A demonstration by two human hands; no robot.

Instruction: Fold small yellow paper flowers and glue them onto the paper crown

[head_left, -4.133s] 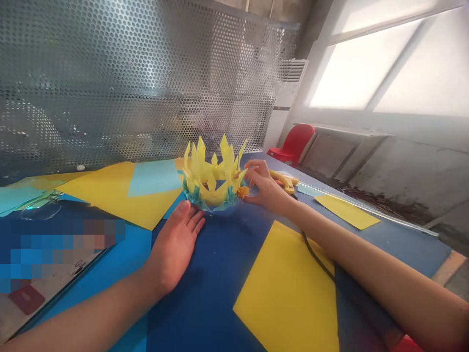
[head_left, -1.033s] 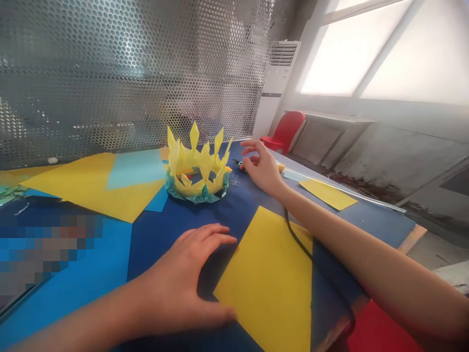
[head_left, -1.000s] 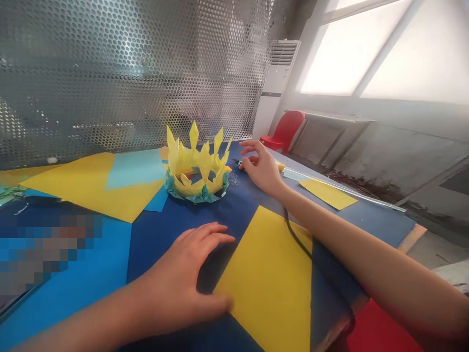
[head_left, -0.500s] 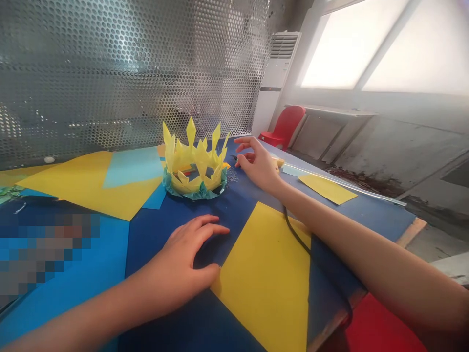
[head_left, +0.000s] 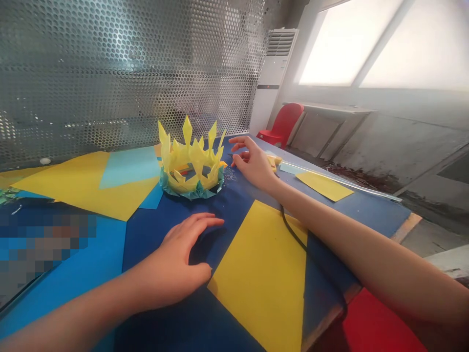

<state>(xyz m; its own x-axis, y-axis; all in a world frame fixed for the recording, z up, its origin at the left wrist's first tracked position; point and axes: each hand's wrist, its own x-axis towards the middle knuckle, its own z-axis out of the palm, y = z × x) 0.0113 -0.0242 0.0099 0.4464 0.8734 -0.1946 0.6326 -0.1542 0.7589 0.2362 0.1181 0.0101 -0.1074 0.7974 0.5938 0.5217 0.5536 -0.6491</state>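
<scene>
My left hand (head_left: pixel 181 261) is open above the dark blue tabletop, its thumb by the left edge of a yellow paper sheet (head_left: pixel 266 274). My right hand (head_left: pixel 252 164) reaches to the far side, fingers curved and apart, with nothing seen in its grasp. Partly hidden behind that hand is a yellow tool (head_left: pixel 273 162), seemingly a glue gun, with a dark tip showing near the fingers. A black cord (head_left: pixel 293 232) runs from beneath my right forearm toward the near edge. Left of my right hand stands a yellow paper crown (head_left: pixel 198 171) with pointed tips and a teal folded base.
Yellow and light blue paper sheets (head_left: pixel 84 181) lie at the left, above a larger blue sheet (head_left: pixel 98 274). A small yellow piece (head_left: pixel 324 186) and a clear strip (head_left: pixel 340 182) lie at the right. Perforated metal (head_left: pixel 128 73) borders the back; a red chair (head_left: pixel 284 127) stands beyond.
The whole view has shifted slightly to the left. My left thumb has drawn a little away from the yellow sheet; my right hand keeps nearly the same pose.
</scene>
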